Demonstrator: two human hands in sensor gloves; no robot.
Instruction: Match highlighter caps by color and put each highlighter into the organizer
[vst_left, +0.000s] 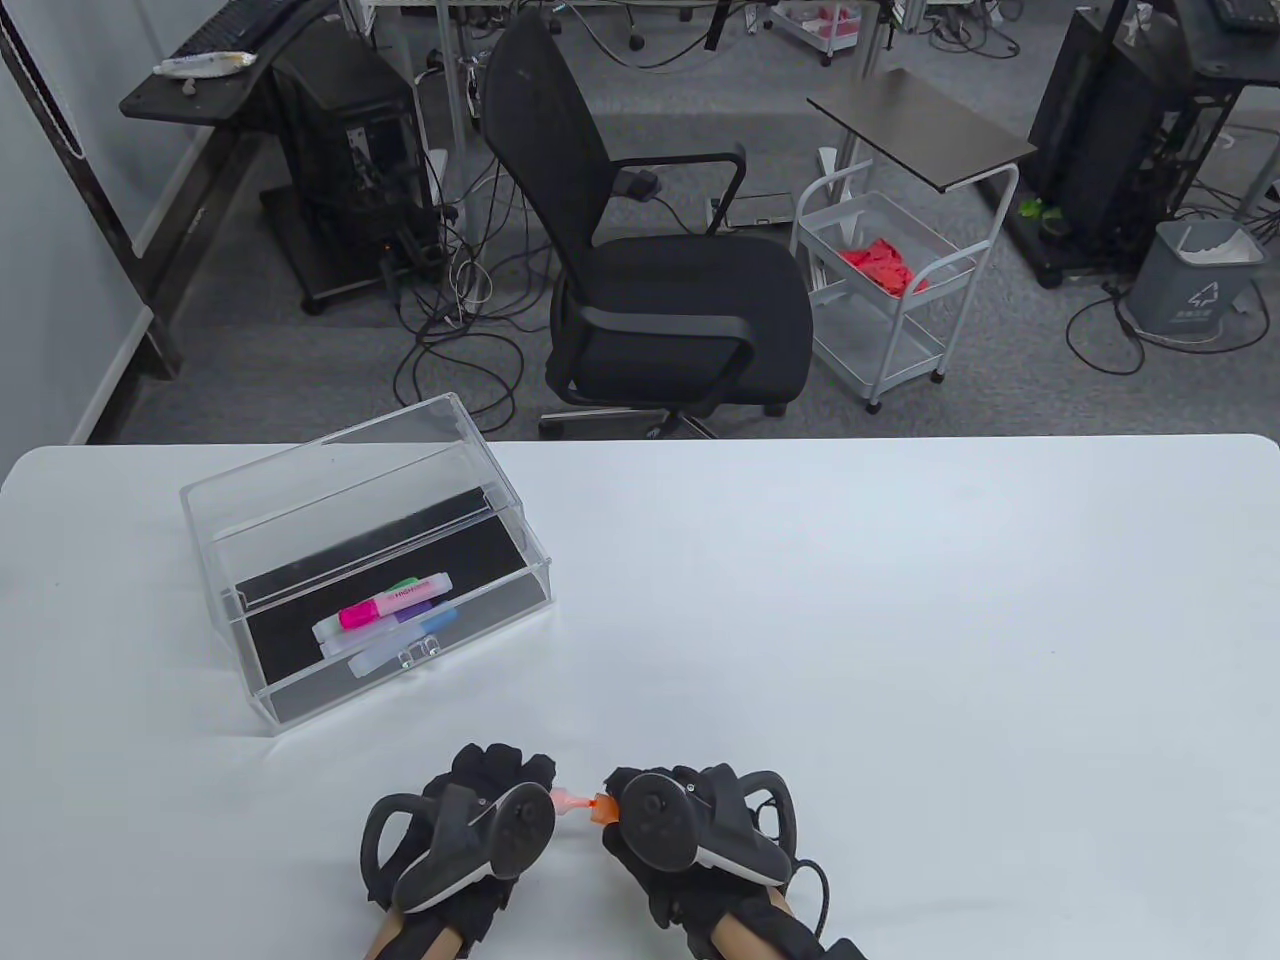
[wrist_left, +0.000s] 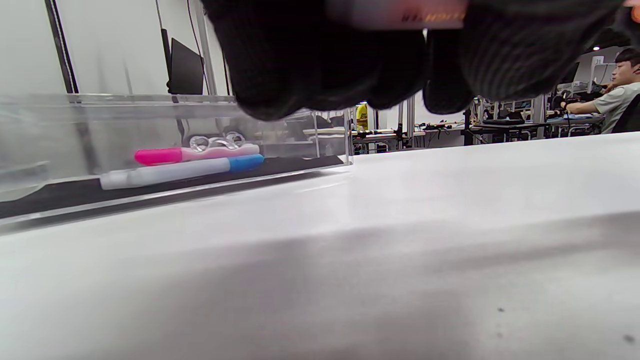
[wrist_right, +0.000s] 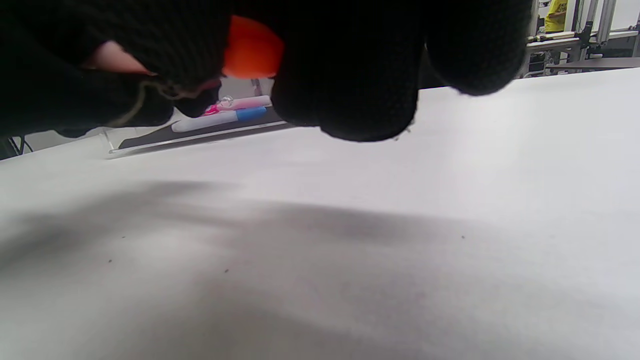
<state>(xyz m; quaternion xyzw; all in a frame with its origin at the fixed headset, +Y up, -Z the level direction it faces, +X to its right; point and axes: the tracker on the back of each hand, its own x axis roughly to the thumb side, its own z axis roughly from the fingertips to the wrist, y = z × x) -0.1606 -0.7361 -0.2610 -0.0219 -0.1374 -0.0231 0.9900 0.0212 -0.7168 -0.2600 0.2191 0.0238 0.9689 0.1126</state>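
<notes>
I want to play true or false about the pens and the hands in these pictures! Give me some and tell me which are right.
1. The clear box has a pink pen inside. True.
2. A blue-capped pen lies in the box too. True.
3. The right hand holds a green cap. False: the cap is orange.
4. The left hand rests flat and empty on the table. False: it holds a pen whose tip points at the orange cap.
5. The orange pen is already in the box. False: it is between the two hands, near the table's front edge.
</notes>
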